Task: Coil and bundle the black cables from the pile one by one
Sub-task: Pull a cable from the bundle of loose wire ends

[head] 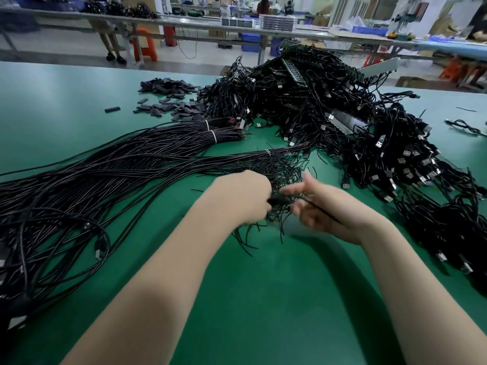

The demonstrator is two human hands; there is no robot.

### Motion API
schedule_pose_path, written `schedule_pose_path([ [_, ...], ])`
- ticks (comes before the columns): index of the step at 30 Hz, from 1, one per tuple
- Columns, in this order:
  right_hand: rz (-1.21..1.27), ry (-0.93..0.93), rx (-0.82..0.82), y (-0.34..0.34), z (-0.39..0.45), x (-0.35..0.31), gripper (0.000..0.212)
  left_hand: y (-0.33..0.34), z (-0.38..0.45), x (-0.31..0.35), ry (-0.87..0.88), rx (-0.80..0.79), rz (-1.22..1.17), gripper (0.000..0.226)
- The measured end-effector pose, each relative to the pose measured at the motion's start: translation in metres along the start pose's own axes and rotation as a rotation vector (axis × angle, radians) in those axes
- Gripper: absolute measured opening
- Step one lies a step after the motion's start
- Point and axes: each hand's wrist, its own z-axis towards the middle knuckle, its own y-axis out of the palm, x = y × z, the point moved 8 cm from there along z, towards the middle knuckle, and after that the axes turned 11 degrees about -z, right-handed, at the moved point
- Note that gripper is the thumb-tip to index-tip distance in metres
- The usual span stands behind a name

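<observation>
A big tangled pile of black USB cables [329,106] covers the far right of the green table [250,299]. Long straight black cables [105,175], tied in places with white ties, stretch from the left toward the middle. At the centre my left hand [245,198] grips a bunch of loose cable ends [279,200]. My right hand [324,209] is blurred beside it, fingers partly curled, with one thin black cable [322,212] running across its palm. Short cable ends stick out below both hands.
Several small dark sleeve pieces [168,98] lie scattered at the far left of the table. More coiled cables with USB plugs [453,233] lie along the right edge. Other workbenches, orange stools and people stand in the background.
</observation>
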Motion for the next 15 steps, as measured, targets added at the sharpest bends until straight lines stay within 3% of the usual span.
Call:
schedule_pose_path([
  [2,0.056,-0.077,0.368,-0.030,0.004,0.001,0.046,-0.020,-0.001,-0.019,-0.031,0.129,-0.128,0.021],
  [4,-0.370,-0.172,0.694,-0.043,-0.002,-0.003,0.041,-0.040,-0.008,-0.033,-0.005,0.312,-0.395,0.026],
  [5,-0.627,-0.192,0.759,-0.037,-0.002,-0.003,0.041,-0.049,-0.013,-0.038,0.010,0.413,-0.532,0.026],
  [6,-0.826,-0.176,0.766,-0.029,0.000,0.000,0.042,-0.055,-0.017,-0.043,0.010,0.514,-0.629,0.026],
  [8,-0.985,-0.141,0.749,-0.019,0.004,0.007,0.037,-0.055,-0.022,-0.048,-0.013,0.629,-0.763,0.029],
  [12,-0.914,-0.168,0.769,-0.023,0.001,0.004,0.022,-0.014,-0.021,-0.045,-0.071,0.607,-1.009,0.031],
  [15,-0.938,-0.181,0.781,-0.022,-0.002,0.002,0.023,0.021,-0.033,-0.040,-0.063,0.642,-0.948,0.034],
])
